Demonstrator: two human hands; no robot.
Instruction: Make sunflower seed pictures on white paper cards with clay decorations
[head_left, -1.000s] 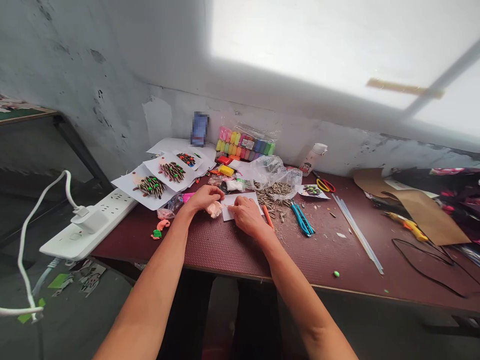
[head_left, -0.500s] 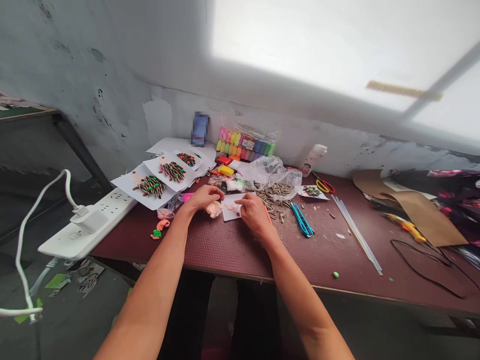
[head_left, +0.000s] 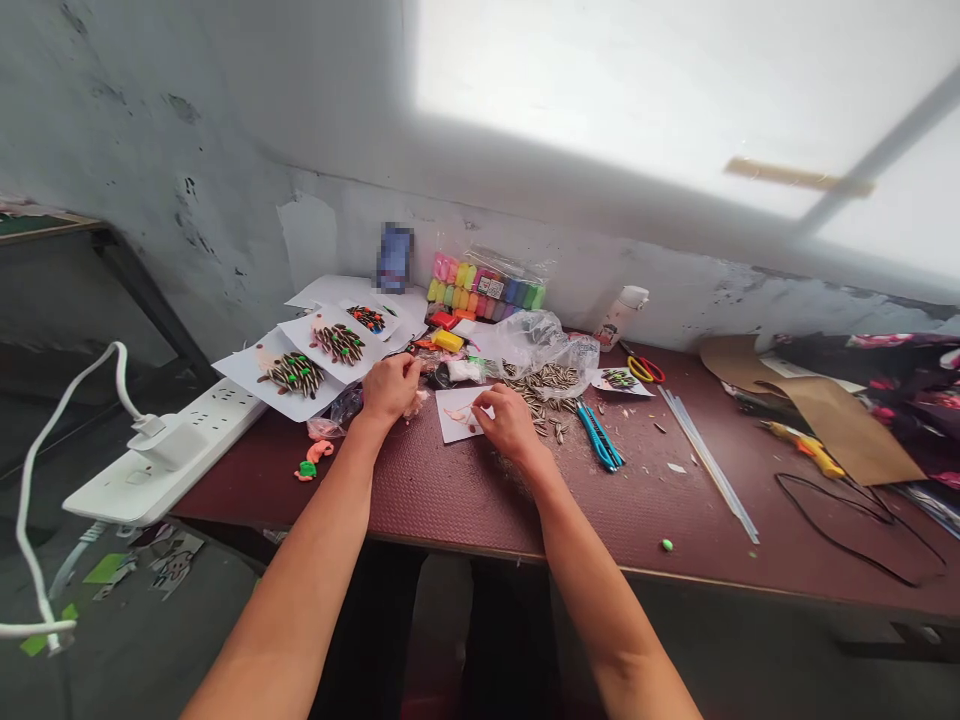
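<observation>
Curled fingers of my left hand (head_left: 391, 390) close round a lump of peach modelling clay (head_left: 415, 405), partly covered by the hand. To its right lies a small white card (head_left: 450, 428) with a thin peach clay shape (head_left: 459, 414) and a tiny brown spot on it. My right hand (head_left: 504, 420) is over the card's right part, thumb and fingers pinched together; whatever is between them is too small to make out. Striped sunflower seeds (head_left: 551, 378) are heaped just beyond my right hand, partly under a clear plastic bag (head_left: 544, 335).
Cards with seed-covered clay figures (head_left: 294, 376) lie at left beside a white power strip (head_left: 161, 455). Coloured clay packs (head_left: 487, 285) stand at the back. A teal utility knife (head_left: 600, 437), scissors (head_left: 645, 368), glue sticks (head_left: 709, 465) and a yellow glue gun (head_left: 806, 450) are on the right.
My left hand has drawn back a little leftward and away from the card with the peach clay. My right fingers have gone from pointing at the card to a pinch above it.
</observation>
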